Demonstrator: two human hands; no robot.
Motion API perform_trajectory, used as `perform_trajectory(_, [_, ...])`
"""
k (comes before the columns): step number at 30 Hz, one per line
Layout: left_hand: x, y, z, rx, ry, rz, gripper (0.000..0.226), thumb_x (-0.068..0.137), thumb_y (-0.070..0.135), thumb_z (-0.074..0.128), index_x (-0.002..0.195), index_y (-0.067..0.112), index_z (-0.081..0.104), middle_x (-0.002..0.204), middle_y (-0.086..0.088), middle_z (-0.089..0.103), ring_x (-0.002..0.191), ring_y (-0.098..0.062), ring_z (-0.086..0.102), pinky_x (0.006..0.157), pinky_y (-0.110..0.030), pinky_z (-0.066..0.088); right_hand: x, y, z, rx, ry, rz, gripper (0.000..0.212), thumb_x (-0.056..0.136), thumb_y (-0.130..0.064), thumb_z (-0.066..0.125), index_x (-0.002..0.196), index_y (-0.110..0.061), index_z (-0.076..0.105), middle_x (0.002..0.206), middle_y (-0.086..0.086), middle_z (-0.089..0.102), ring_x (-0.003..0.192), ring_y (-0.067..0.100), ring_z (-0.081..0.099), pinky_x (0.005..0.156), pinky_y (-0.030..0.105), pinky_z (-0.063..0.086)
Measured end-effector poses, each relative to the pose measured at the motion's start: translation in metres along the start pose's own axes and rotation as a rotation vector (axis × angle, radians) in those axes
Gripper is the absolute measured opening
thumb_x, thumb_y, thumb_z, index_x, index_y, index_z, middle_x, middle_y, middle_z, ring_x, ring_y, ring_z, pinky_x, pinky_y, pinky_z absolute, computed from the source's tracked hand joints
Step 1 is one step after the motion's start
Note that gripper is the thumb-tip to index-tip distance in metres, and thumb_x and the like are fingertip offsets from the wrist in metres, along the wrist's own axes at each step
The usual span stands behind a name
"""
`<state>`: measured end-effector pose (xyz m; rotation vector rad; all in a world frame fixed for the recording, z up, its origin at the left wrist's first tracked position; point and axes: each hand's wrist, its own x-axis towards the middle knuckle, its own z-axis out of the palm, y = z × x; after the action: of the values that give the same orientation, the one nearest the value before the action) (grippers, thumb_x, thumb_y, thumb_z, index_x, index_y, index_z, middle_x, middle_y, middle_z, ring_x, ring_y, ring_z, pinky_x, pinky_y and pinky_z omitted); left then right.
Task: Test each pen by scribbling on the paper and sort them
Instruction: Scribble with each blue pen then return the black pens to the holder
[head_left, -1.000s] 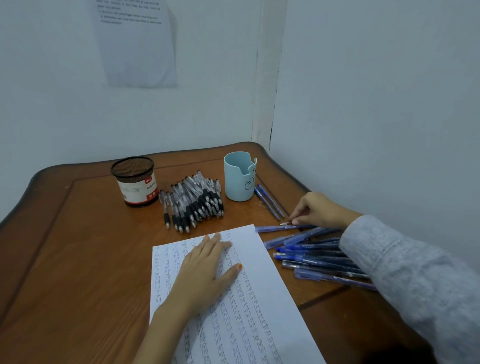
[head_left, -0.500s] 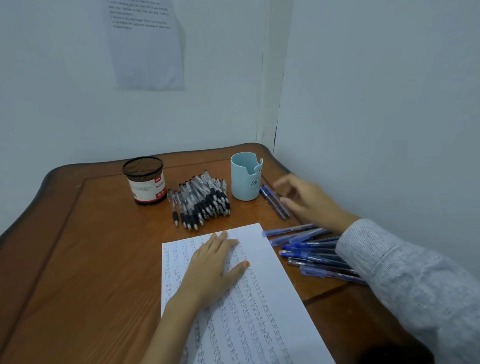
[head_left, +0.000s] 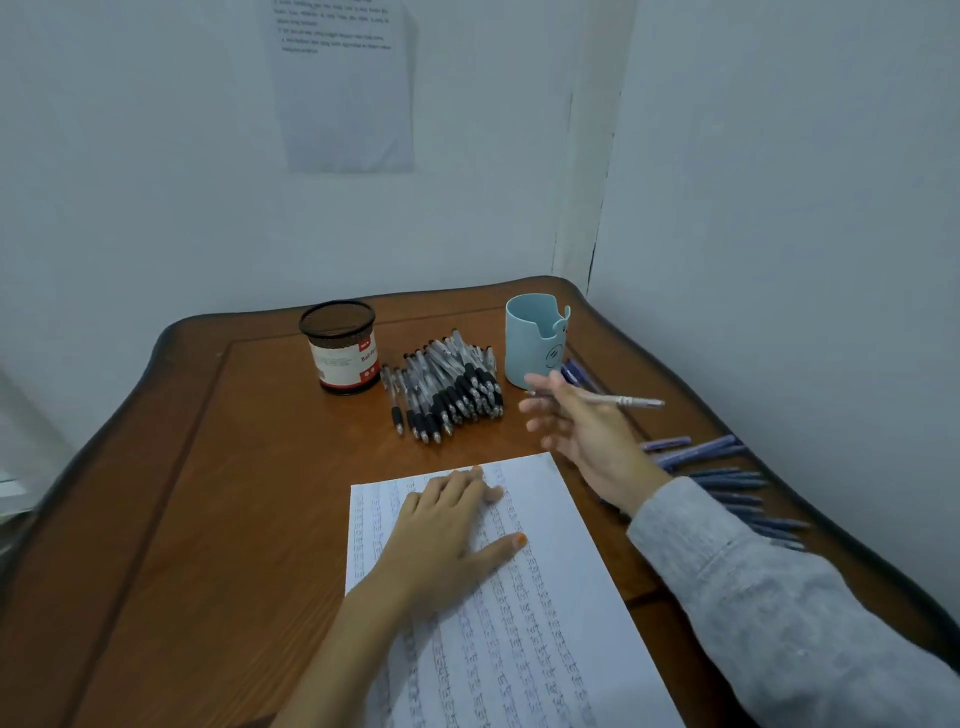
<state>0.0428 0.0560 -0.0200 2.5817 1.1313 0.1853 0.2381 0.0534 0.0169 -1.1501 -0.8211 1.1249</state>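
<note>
**A:** What is seen of the pen in the head view?

**B:** A slim pen (head_left: 618, 400) with a pale, silvery barrel is seen held above the bench (head_left: 208, 519). It lies roughly level, just in front of the light blue cup (head_left: 532, 338). It is blurred, so finer detail cannot be told.

**A:** How is it held?

**B:** It is pinched near one end by the right hand (head_left: 587, 441), between thumb and forefinger. The remaining fingers are spread loosely. A grey sleeve (head_left: 779, 597) is worn on that arm.

**A:** And the other hand?

**B:** The left hand (head_left: 447, 530) is laid flat on the paper (head_left: 550, 613), fingers straight and nothing grasped. The paper is covered in rows of small scribbles.

**A:** Where are the other pens found?

**B:** A pile of black-grip pens (head_left: 447, 389) is laid between the cup and a mesh holder (head_left: 340, 345). Blue pens (head_left: 727, 483) are spread along the right side of the bench, partly hidden by the right arm. A few more blue ones are glimpsed beside the cup.
</note>
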Motion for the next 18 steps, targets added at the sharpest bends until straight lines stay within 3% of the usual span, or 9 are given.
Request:
perform_trajectory(3, [-0.003, -0.009, -0.001, 0.003, 0.017, 0.023, 0.068, 0.082, 0.076, 0.024, 0.137, 0.037, 0.034, 0.146, 0.021, 0.024, 0.134, -0.004, 0.018, 0.112, -0.029, 0.016, 0.002, 0.01, 0.012, -0.186, 0.032, -0.006, 0.046, 0.099, -0.041, 0.041, 0.102, -0.005, 0.07, 0.069, 0.007, 0.068, 0.05, 0.011, 0.053, 0.047, 0.019, 0.041])
perform_trajectory(7, [0.003, -0.011, 0.003, 0.031, 0.159, 0.064, 0.068, 0.078, 0.079, 0.016, 0.126, 0.037, 0.041, 0.119, 0.022, 0.034, 0.107, -0.003, 0.027, 0.091, -0.021, 0.019, 0.009, 0.018, 0.026, -0.362, 0.111, -0.001, 0.061, 0.102, -0.042, 0.037, 0.066, -0.001, 0.064, 0.039, 0.0, 0.052, 0.032, 0.008, 0.042, 0.037, 0.016, 0.033])
perform_trajectory(10, [0.007, -0.013, 0.004, 0.047, 0.18, 0.056, 0.067, 0.083, 0.076, 0.023, 0.133, 0.035, 0.039, 0.124, 0.019, 0.034, 0.112, -0.003, 0.026, 0.091, -0.02, 0.017, 0.018, 0.024, 0.029, -0.301, 0.132, 0.016, 0.048, 0.102, -0.036, 0.041, 0.07, -0.004, 0.059, 0.041, 0.002, 0.054, 0.032, 0.011, 0.041, 0.037, 0.019, 0.031])
perform_trajectory(13, [0.006, -0.015, 0.003, 0.052, 0.17, 0.058, 0.076, 0.08, 0.077, 0.014, 0.135, 0.033, 0.039, 0.132, 0.018, 0.032, 0.121, -0.004, 0.026, 0.098, -0.021, 0.018, 0.023, 0.028, 0.027, -0.296, 0.126, -0.005, 0.038, 0.098, -0.034, 0.051, 0.072, -0.006, 0.052, 0.045, 0.006, 0.057, 0.031, 0.013, 0.043, 0.032, 0.019, 0.032])
perform_trajectory(18, [0.006, -0.018, 0.0, 0.066, 0.155, 0.029, 0.056, 0.091, 0.066, 0.032, 0.135, 0.031, 0.038, 0.135, 0.015, 0.031, 0.124, -0.006, 0.024, 0.103, -0.026, 0.019, 0.019, 0.037, 0.028, -0.451, 0.118, -0.168, 0.034, 0.089, -0.028, 0.066, 0.073, -0.003, 0.051, 0.048, 0.01, 0.059, 0.029, 0.014, 0.043, 0.03, 0.019, 0.032])
